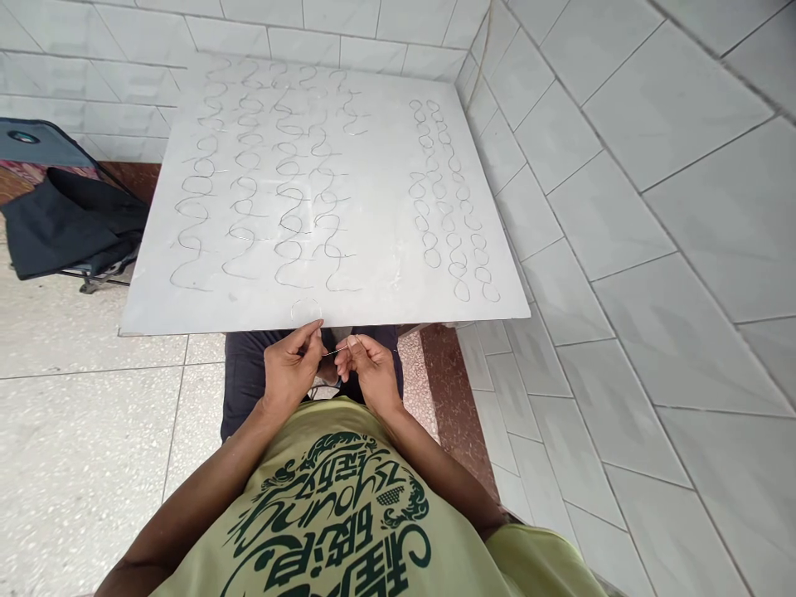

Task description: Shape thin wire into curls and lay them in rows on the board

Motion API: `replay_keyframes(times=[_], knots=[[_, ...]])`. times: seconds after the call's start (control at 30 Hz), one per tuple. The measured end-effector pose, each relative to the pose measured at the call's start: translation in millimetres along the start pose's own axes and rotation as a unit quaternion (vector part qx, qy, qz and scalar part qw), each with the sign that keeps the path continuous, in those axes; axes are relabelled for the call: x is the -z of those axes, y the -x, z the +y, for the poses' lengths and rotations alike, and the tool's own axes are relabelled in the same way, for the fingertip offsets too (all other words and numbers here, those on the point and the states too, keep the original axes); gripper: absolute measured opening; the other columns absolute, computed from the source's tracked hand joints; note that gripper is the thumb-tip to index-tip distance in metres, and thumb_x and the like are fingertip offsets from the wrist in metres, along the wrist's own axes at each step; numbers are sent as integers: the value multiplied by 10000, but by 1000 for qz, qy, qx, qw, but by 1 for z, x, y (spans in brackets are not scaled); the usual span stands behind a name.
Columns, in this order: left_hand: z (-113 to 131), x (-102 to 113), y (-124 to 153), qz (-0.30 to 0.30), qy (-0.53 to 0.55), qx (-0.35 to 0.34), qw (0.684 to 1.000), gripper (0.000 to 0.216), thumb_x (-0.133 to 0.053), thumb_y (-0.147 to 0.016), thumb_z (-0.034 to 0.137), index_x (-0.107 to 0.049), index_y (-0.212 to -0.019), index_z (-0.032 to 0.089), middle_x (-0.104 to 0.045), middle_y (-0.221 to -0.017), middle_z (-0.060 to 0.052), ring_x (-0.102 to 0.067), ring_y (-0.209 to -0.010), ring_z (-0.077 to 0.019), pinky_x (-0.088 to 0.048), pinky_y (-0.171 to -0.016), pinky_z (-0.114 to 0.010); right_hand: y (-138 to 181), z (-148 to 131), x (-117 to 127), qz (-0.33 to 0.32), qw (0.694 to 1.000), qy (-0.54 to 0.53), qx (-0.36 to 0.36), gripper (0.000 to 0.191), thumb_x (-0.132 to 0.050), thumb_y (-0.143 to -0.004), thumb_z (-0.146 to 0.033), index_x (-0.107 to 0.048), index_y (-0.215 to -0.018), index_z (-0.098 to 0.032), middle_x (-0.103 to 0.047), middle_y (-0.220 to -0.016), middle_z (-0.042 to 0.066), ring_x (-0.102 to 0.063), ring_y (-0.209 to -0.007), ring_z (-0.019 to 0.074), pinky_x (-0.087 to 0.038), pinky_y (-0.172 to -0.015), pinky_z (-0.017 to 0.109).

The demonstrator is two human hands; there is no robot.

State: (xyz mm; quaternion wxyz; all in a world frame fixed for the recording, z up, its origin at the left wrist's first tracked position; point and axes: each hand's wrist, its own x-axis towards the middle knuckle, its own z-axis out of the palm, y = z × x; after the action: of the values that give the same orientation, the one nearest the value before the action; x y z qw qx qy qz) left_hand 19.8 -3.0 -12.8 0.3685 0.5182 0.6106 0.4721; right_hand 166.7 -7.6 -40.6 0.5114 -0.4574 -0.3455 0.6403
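Observation:
My left hand (291, 369) pinches a thin wire at the near edge of the white board. A round loop of this wire (304, 301) stands out above the left fingertips. From there a short stretch runs across to my right hand (374, 371), whose thumb and finger also close on it. On the left and middle of the board lie several columns of wavy bent wires (289, 170). Figure-eight wires (443, 195) lie in columns on the right. Both hands are low over my lap; the wire's ends are too fine to make out.
The white board (385, 282) spans the space in front of me. A tiled wall (597, 249) rises close on the right, another at the back. A dark folding chair (68, 220) stands on the speckled floor (80, 439) at the left.

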Motion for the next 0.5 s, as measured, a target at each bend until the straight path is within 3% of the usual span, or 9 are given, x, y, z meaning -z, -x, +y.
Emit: replay_keyframes(times=[0.2, 0.33, 0.5], knots=[[7, 0, -1, -15, -12, 18, 1000, 459, -717, -890, 444, -724, -1283, 206, -781, -856, -34, -708, -759, -210, -557, -805, -345, -3, 0, 0, 8, 1000, -15, 8, 384, -642, -938, -567, -714, -875, -195, -676, -696, 17, -558, -510, 116, -458, -482, 247], [13, 3, 2, -35, 41, 53, 997, 613, -800, -819, 476, -673, -1342, 181, -784, -989, -63, -706, -844, -211, -560, -836, -343, -5, -5, 4, 20, 998, -55, 1, 357, -689, -907, -544, -713, -862, -191, -664, -685, 13, -562, -524, 119, -452, -477, 243], [16, 4, 7, -89, 103, 117, 984, 589, -799, -814, 506, -683, -1288, 176, -765, -970, -62, -697, -787, -189, -584, -706, -318, -8, -12, 8, 22, 995, -93, -2, 335, -718, -892, -512, -713, -851, -180, -664, -686, 13, -568, -533, 118, -451, -468, 236]])
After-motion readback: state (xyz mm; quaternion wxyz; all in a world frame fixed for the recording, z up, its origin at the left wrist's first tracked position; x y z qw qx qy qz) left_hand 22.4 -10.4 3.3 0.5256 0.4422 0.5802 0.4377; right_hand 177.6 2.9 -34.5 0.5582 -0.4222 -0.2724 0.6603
